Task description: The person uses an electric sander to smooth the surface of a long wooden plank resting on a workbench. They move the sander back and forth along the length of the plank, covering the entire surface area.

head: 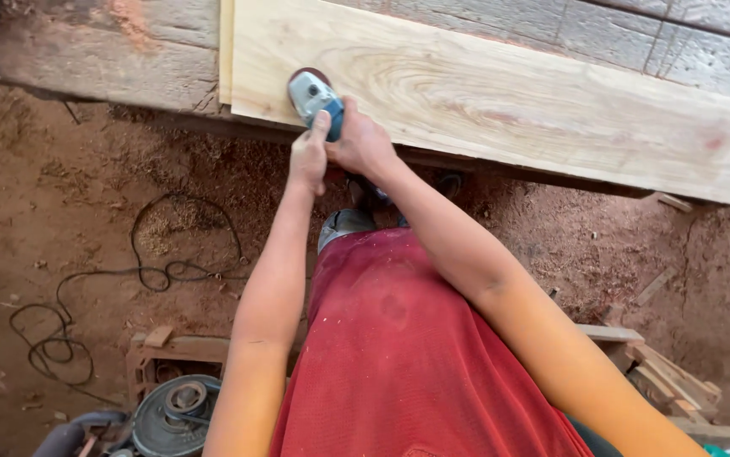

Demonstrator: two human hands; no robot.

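Note:
A pale wooden plank lies across a weathered workbench at the top of the view. An angle grinder with a grey head, blue body and a reddish sanding disc rests on the plank near its left end. My left hand grips the grinder's body from the left, thumb up along it. My right hand wraps the body from the right. Both arms reach forward over my red shirt.
The old grey workbench shows left of the plank. A black cable coils over the sawdust-covered dirt floor. A machine with a pulley wheel sits at bottom left. Wood offcuts pile at right.

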